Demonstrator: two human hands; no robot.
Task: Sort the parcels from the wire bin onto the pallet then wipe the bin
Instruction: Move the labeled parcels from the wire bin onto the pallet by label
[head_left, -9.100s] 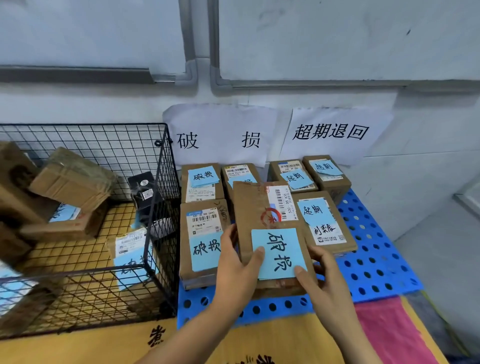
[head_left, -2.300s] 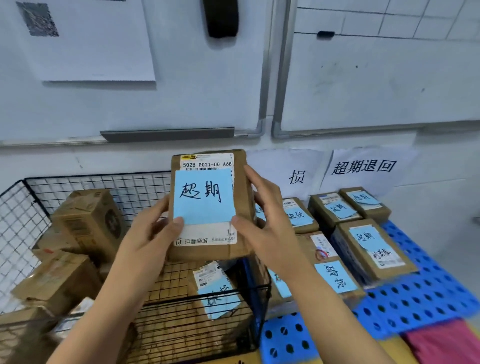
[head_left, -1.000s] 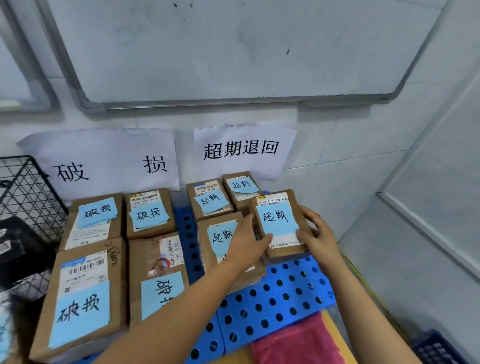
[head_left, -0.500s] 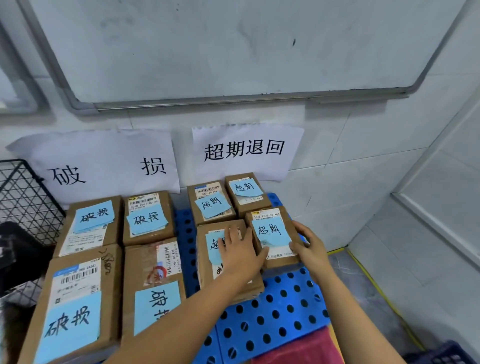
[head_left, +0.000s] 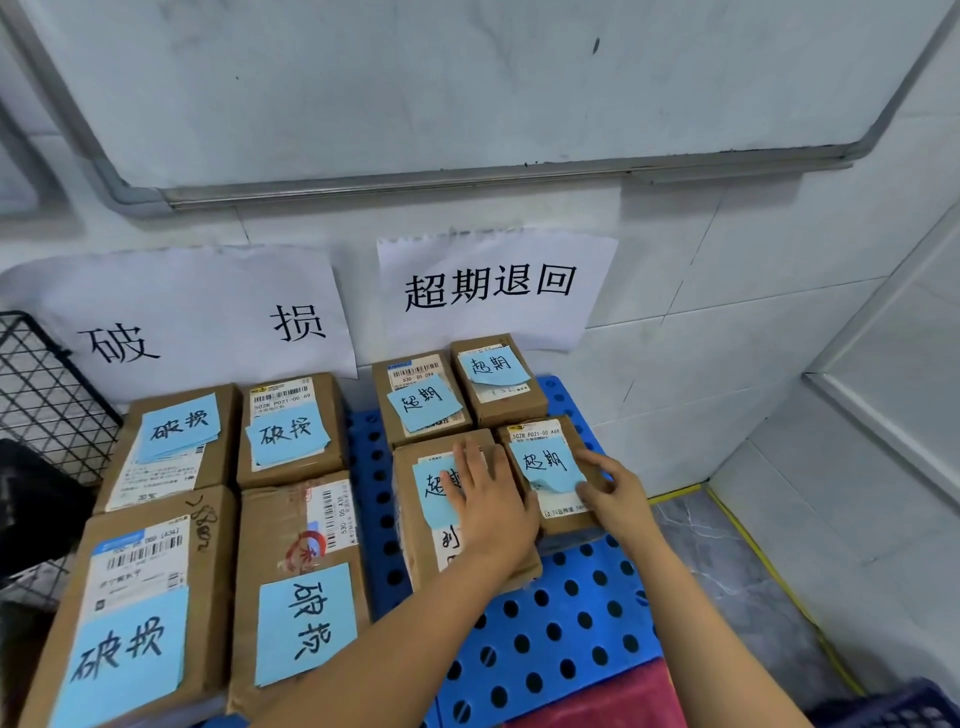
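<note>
A small brown parcel (head_left: 545, 462) with a blue note lies on the blue perforated pallet (head_left: 550, 623), in the right group under the right-hand paper sign (head_left: 493, 286). My right hand (head_left: 618, 493) grips its right edge, thumb on top. My left hand (head_left: 493, 509) lies flat on the larger parcel (head_left: 421, 499) beside it, its thumb side against the small parcel. Only a corner of the black wire bin (head_left: 47, 395) shows at the far left.
Several parcels with blue notes (head_left: 291, 431) fill the pallet's left half under the left sign (head_left: 197, 327). Two more (head_left: 421, 400) stand behind my hands against the tiled wall. A pink cloth (head_left: 597, 696) lies in front of the pallet. A dark blue crate (head_left: 904, 706) sits at bottom right.
The small parcel came out of the bin area and went down on the pallet's right group. In the last half second my left hand has slid flat onto the neighbouring parcel.
</note>
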